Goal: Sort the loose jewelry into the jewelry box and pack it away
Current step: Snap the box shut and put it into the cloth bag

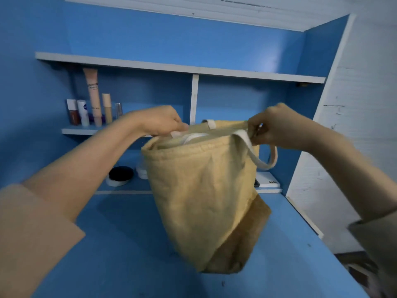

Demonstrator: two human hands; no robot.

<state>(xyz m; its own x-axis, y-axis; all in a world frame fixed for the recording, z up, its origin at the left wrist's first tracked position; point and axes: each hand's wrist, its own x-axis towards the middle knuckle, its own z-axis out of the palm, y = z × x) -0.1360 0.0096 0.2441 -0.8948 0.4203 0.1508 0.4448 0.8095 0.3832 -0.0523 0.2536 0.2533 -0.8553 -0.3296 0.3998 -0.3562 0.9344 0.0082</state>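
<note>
A tan fabric tote bag (204, 196) with a darker brown base stands upright on the blue table (120, 244). My left hand (160, 121) pinches the bag's far-left rim next to a white strap. My right hand (275, 125) grips the right rim together with the white handle (255, 155), which loops down the bag's side. The two hands hold the mouth open, and something white (194, 137) shows inside. No jewelry or jewelry box is visible outside the bag.
Several cosmetic tubes and bottles (92, 106) stand on a small shelf at the back left. A round white dish with a black pad (120, 176) and a white jar (141, 168) sit behind the bag. A white box (267, 179) lies at the back right.
</note>
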